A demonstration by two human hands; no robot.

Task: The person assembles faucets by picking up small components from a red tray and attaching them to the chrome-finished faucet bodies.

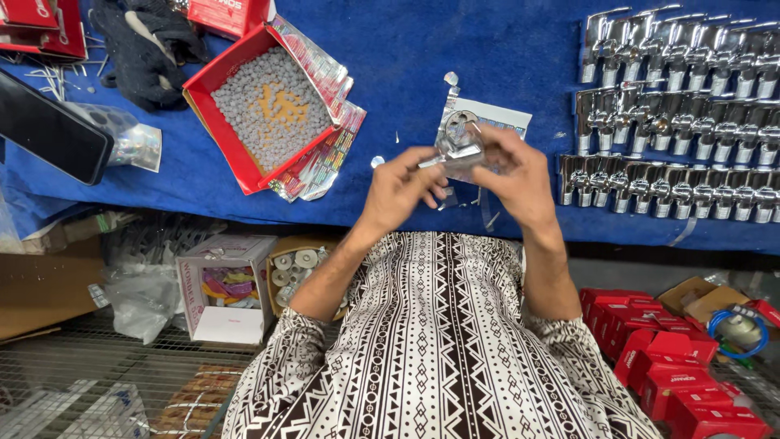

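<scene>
Blue cloth covers the tabletop (455, 41), and the person sits close against its near edge, patterned sleeves reaching up over it. Both hands meet above the cloth around a chrome tap fitting (459, 140). The left hand (400, 189) pinches its lower end between thumb and fingertips; the right hand (518, 180) is closed around its other side, so each grip is shut on the same piece, which is held in the air just over a clear plastic packet (490, 115) lying on the cloth.

Judging from the hold, the work goes best if one hand keeps the fitting steady while the other does the fine fingering, close to the cloth so that a small part that slips lands there (the floor below is wire grating and clutter).

To the right, finished chrome taps (674, 122) lie in 3 rows, well apart from the hands but near the right elbow's sweep. To the left stands an open red box (264, 110) full of small grey and orange beads or washers, with foil packets (329, 150) fanned under its corner. A black glove (146, 49) and a dark phone (49, 130) lie further left. Below the tabletop sit cartons (223, 289) and stacked red boxes (691, 366). Nothing lies between the hands and the packet.
</scene>
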